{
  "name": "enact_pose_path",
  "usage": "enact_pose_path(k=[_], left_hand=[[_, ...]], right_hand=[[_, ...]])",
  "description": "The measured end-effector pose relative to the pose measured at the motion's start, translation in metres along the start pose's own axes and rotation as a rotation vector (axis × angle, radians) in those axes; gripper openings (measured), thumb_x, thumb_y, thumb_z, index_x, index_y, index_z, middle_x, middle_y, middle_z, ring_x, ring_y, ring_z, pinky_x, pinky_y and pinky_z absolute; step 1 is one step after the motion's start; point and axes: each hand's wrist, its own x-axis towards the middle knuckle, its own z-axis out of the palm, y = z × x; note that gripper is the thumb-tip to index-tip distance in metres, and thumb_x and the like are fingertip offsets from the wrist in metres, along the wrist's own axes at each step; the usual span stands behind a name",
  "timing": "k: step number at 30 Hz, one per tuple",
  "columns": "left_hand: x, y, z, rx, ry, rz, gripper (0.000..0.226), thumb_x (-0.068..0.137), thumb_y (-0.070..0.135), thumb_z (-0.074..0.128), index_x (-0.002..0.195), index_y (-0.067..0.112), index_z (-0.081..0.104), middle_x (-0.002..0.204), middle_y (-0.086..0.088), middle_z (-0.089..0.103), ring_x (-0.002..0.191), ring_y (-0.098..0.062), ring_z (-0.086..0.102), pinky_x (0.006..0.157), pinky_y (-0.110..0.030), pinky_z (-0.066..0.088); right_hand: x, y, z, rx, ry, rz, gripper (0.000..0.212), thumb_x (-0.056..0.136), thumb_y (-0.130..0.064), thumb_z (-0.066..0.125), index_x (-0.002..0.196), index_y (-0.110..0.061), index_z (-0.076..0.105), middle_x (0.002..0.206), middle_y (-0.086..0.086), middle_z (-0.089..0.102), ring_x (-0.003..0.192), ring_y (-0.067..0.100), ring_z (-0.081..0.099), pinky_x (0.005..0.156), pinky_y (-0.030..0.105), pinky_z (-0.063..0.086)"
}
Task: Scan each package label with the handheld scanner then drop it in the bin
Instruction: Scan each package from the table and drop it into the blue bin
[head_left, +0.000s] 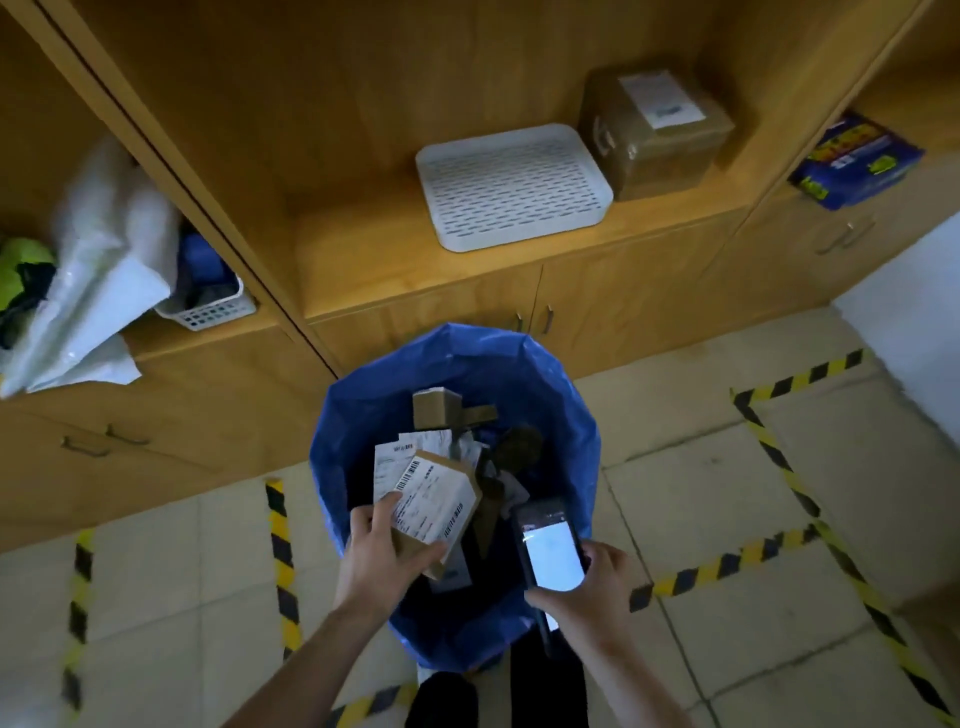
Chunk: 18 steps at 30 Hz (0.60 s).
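Left hand (382, 553) gripped a labelled package (435, 506) over the blue-lined bin (363, 415), label up, likely for dropping, while the right hand (587, 587) held the scanner (550, 551).

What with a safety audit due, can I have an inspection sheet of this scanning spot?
Surface: tiled floor, striped tape on it.
Job's things: labelled package over the blue-lined bin; lit scanner beside it; brown box on the shelf.
Clutter: white tray, white mailers, basket, blue packet.
Grippers: left hand grips the package; right hand grips the scanner.
Cables: nothing seen.
Surroundings: wooden cabinets.
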Motion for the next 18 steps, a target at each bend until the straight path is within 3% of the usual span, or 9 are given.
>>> enact_pose_path(k=[4,8,13,18], left_hand=[[0.046,0.003,0.049,-0.06,0.051,-0.106,0.085,0.059,0.072,0.071,0.129,0.046,0.031,0.113,0.015,0.027,0.094,-0.013,0.052,0.063,-0.025,0.044],[0.095,-0.005,0.104,-0.082,0.05,-0.178,0.087,0.06,0.058,0.08,0.132,0.04,0.035,0.119,0.012,0.031,0.099,-0.017,0.054,0.078,-0.034,0.052],[0.15,-0.033,0.167,-0.107,-0.046,-0.171,0.092,0.061,0.043,0.087,0.137,0.033,0.036,0.128,0.005,0.031,0.114,-0.021,0.048,0.09,-0.037,0.052],[0.201,-0.067,0.219,-0.076,-0.066,-0.095,0.094,0.063,0.036,0.089,0.141,0.023,0.038,0.134,-0.002,0.03,0.126,-0.021,0.038,0.105,-0.035,0.043]], right_hand=[[0.078,-0.001,0.034,-0.036,-0.044,0.012,0.079,0.052,-0.026,0.084,0.121,-0.013,0.048,0.121,0.002,0.04,0.099,0.011,0.04,0.069,0.018,0.035],[0.136,0.018,0.079,-0.022,-0.045,0.031,0.088,0.053,-0.021,0.086,0.129,-0.007,0.045,0.13,0.008,0.037,0.117,0.021,0.041,0.083,0.021,0.035],[0.182,0.057,0.123,0.011,-0.057,0.118,0.088,0.054,-0.016,0.086,0.13,-0.003,0.046,0.128,0.013,0.039,0.114,0.024,0.042,0.084,0.021,0.033],[0.216,0.086,0.158,-0.028,-0.026,0.15,0.083,0.05,-0.015,0.086,0.124,-0.001,0.051,0.119,0.015,0.047,0.115,0.027,0.042,0.097,0.032,0.036]])
